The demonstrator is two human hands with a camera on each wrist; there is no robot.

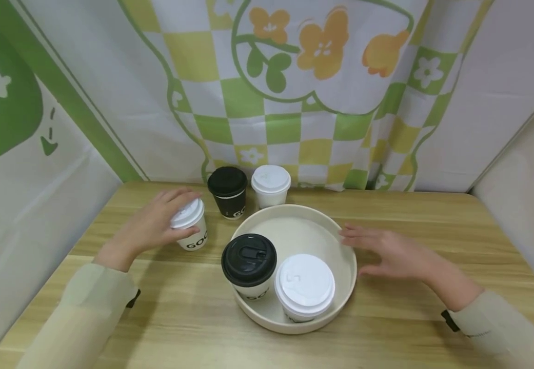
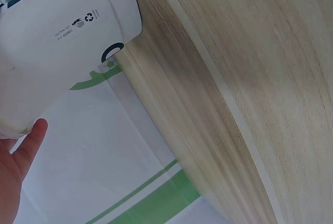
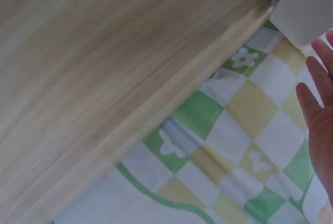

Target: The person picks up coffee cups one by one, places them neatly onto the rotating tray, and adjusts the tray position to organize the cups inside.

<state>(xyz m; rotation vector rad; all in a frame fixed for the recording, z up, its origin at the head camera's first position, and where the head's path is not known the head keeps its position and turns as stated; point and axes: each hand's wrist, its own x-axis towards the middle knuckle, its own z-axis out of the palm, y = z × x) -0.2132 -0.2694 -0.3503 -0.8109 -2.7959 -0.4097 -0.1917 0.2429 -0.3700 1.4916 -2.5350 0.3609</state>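
My left hand [image 1: 156, 220] grips a white paper cup [image 1: 195, 237] by its white lid, the thumb at the near side and the fingers over the far side. Large in the left wrist view, the same cup [image 2: 78, 31] shows dark lettering and small printed marks. At the right rim of a round cream tray [image 1: 349, 287], my right hand [image 1: 393, 253] lies with straight fingers, its fingertips at the edge. Inside the tray stand a cup with a black lid [image 1: 249, 260] and a white-lidded cup [image 1: 305, 284], side by side near the front.
Behind the tray stand a black cup with a black lid [image 1: 228, 192] and another white cup [image 1: 271, 185]. The wooden table [image 1: 179, 318] ends at a checkered floral cloth [image 1: 282, 125] at the back. White printed fabric [image 1: 63, 189] rises on the left.
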